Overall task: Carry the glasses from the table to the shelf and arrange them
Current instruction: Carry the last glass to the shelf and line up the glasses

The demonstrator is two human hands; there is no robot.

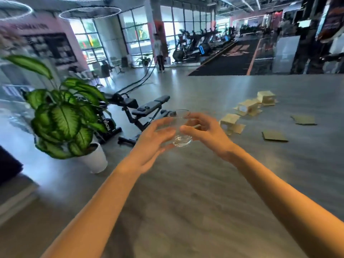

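Observation:
A clear drinking glass is held upright in the air in front of me, over the grey floor. My left hand cups its left side with the fingers spread along the wall. My right hand grips its right side, thumb across the front. Both arms reach forward from the bottom of the view. No table or shelf is in sight.
A potted plant in a white pot stands at the left, a black weight bench behind it. Cardboard boxes and flat sheets lie on the floor at right. A person stands far ahead near the windows.

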